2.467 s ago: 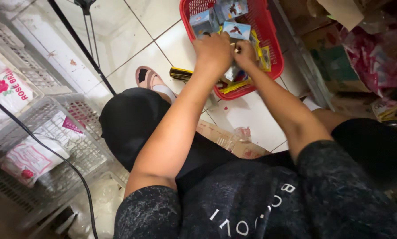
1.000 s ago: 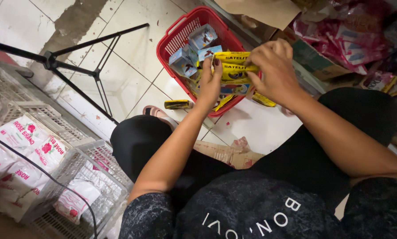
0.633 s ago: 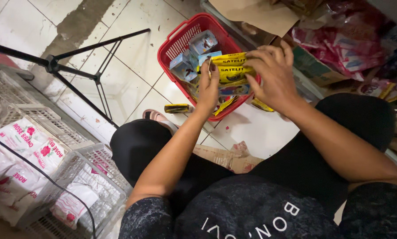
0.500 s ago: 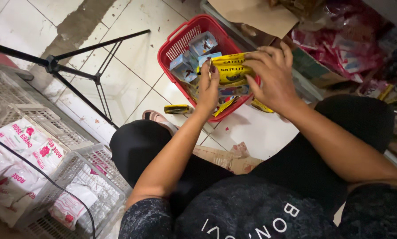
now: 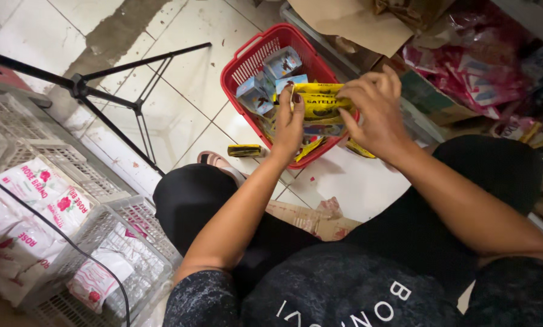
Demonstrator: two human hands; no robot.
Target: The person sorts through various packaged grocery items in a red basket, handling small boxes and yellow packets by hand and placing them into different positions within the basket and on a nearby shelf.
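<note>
Left hand (image 5: 291,124) and right hand (image 5: 373,109) gripping yellow packets (image 5: 320,104), above red basket (image 5: 247,54) rim

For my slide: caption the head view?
Both hands, left and right, hold yellow packets above a red basket.

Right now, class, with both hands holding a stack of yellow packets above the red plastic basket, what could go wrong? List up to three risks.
1. The left hand and right hand pinch the stack of yellow packets only at its ends; loose packets might slip out.
2. The red plastic basket already holds small blue boxes, so dropped packets could land outside, like the yellow and black packet on the tile floor.
3. The black tripod leg stands close by and could be knocked.
</note>
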